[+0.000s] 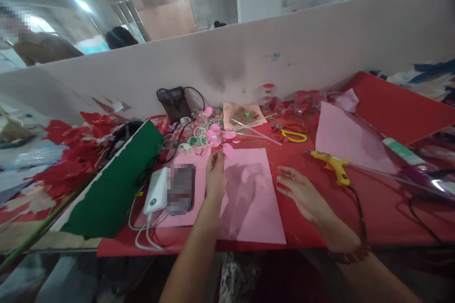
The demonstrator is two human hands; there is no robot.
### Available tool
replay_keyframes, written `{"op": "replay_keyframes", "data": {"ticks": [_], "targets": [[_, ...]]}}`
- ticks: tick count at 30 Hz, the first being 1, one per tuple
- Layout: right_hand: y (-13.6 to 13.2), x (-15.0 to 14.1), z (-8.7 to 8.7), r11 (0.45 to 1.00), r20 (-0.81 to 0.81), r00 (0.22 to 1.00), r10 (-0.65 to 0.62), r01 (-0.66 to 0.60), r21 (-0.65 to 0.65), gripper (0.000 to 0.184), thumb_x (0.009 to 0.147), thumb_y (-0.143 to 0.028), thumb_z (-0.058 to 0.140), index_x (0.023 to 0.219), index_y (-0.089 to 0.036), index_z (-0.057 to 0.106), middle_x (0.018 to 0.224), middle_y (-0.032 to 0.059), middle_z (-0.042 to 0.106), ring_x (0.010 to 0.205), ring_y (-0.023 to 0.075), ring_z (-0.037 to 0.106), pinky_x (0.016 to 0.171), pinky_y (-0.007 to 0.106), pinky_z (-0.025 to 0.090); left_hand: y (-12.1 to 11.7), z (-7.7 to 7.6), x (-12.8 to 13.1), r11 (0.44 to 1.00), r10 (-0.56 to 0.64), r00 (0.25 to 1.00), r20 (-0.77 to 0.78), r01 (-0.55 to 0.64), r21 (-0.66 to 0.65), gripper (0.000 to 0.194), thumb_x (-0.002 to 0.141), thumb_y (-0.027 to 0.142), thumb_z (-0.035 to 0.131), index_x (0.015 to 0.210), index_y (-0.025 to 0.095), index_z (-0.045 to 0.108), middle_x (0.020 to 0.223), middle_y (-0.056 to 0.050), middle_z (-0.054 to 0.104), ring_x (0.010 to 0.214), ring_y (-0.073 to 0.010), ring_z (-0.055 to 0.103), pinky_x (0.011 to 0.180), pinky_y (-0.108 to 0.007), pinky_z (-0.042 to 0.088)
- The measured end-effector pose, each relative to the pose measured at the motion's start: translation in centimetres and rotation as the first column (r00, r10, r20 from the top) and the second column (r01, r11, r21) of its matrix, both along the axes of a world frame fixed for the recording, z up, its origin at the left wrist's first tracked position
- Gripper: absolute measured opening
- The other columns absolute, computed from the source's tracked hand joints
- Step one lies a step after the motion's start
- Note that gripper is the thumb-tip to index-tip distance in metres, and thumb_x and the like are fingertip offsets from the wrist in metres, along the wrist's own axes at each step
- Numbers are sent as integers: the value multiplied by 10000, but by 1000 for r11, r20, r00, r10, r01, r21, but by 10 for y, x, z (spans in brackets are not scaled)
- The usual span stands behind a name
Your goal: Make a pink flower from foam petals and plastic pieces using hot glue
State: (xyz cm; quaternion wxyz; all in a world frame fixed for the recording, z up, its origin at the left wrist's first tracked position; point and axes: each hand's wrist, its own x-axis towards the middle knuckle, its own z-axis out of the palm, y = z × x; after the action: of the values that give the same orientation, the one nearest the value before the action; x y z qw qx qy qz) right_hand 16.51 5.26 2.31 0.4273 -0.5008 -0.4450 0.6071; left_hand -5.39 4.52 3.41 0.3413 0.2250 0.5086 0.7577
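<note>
My left hand (pixel 215 175) is closed in a pinch above the pink sheets, with a small pink petal-shaped piece (pixel 228 151) at its fingertips. Under and beside it lies a pink sheet (pixel 265 199) that carries the shadow of the hand. My right hand (pixel 300 192) hovers just right of that sheet, fingers apart and holding nothing. Farther right, a yellow glue gun (pixel 332 164) rests on the red table cover. Behind my left hand sits a heap of clear plastic cups (pixel 188 130) mixed with pink pieces.
A phone (pixel 180 189) and a white power bank (pixel 156 191) with cables lie to the left, beside a leaning green board (pixel 106 189). Yellow-handled scissors (pixel 294 136) and clear sticks (pixel 261 133) lie behind. A red board (pixel 398 104) and low white partition (pixel 302 47) border the table.
</note>
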Motion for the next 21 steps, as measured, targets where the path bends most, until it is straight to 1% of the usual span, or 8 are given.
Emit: {"op": "replay_keyframes", "data": {"ticks": [2,5,7,10,12,15,17,21], "targets": [[-9,5,4,986,-133,991,-6,-16,-169,385,645,-344,698,999,-225,604,1320,99,509,1092,252,577,817,391,529,-4,-4,3,999,26,999,-48,-27,-27,284,749,426,674,915,197,644,939,-42,663,938,-176,592,865,-323,435],[-14,1,7,969,-163,986,-19,-21,-244,447,620,-327,724,1030,-220,582,1417,115,428,1117,269,574,808,390,543,-6,-10,9,997,50,998,-28,-51,-49,265,764,443,647,904,219,622,899,-49,650,863,-194,601,797,-358,454],[-11,-4,4,971,-105,994,20,-44,-233,492,634,-345,715,1083,-211,564,1423,130,433,1151,285,561,843,407,533,-6,-12,13,996,51,998,-42,-54,-68,239,772,427,638,893,223,611,876,-58,643,819,-198,594,767,-372,455],[-6,-12,-7,985,104,992,75,-58,-161,580,658,-358,681,1184,-168,529,1344,162,527,1200,289,536,955,421,468,-6,-13,15,991,76,994,-72,-83,-106,196,780,402,626,872,231,600,855,-49,625,796,-187,573,758,-360,445],[-2,-17,-16,990,205,972,115,-94,-108,594,660,-346,656,1199,-138,521,1202,168,632,1114,284,604,958,414,461,-6,-16,12,989,87,992,-97,-97,-109,195,779,405,626,878,238,606,879,-41,619,815,-178,566,769,-338,433],[6,-22,-30,965,200,944,260,-258,-38,451,643,-320,609,1058,-147,581,997,118,723,924,278,688,843,393,519,-4,-23,5,991,59,994,-92,-69,-113,261,751,451,651,872,222,617,885,-33,618,818,-168,562,771,-312,424],[13,-23,-36,957,171,943,286,-291,8,378,641,-323,581,979,-155,595,949,102,737,889,276,697,806,377,528,-2,-25,-1,994,33,998,-55,-38,-104,304,721,469,681,870,210,626,898,-36,637,835,-167,568,793,-300,417],[25,-17,-40,951,143,943,302,-307,16,378,641,-349,573,982,-187,598,928,84,744,874,281,702,756,361,535,0,-23,-6,999,4,1000,19,-3,-38,349,667,492,730,830,196,642,861,-42,655,854,-173,587,821,-289,406]]}}
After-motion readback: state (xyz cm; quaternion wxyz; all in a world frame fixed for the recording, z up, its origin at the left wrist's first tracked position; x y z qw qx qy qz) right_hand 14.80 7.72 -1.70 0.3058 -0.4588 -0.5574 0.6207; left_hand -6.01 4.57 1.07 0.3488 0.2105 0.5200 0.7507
